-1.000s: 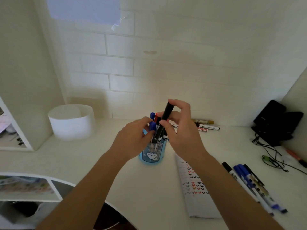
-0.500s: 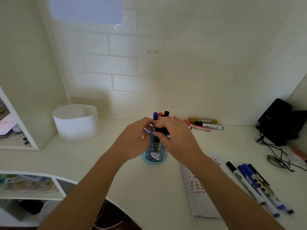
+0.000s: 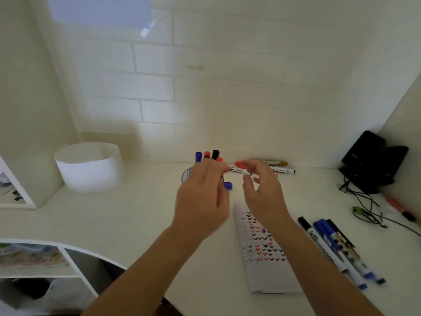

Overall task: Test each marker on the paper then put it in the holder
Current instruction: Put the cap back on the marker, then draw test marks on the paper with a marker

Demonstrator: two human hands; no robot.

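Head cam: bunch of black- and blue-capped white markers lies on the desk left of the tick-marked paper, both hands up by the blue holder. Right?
Wrong side. The head view shows the bunch of black- and blue-capped white markers lying right of the white paper with rows of tick marks, not left. The left hand and right hand are indeed up by the blue holder.

White paper [image 3: 268, 279]: rows of small V-ticks in black, red, blue, ochre. 
Right of paper: markers [image 3: 330, 245], white barrels, black and blue caps. 
Behind paper: light-blue holder [image 3: 185, 174], its marker caps [image 3: 215, 154] blue, red, black; gold marker [image 3: 273, 162]. 
Far left of paper: white tub [image 3: 88, 169].
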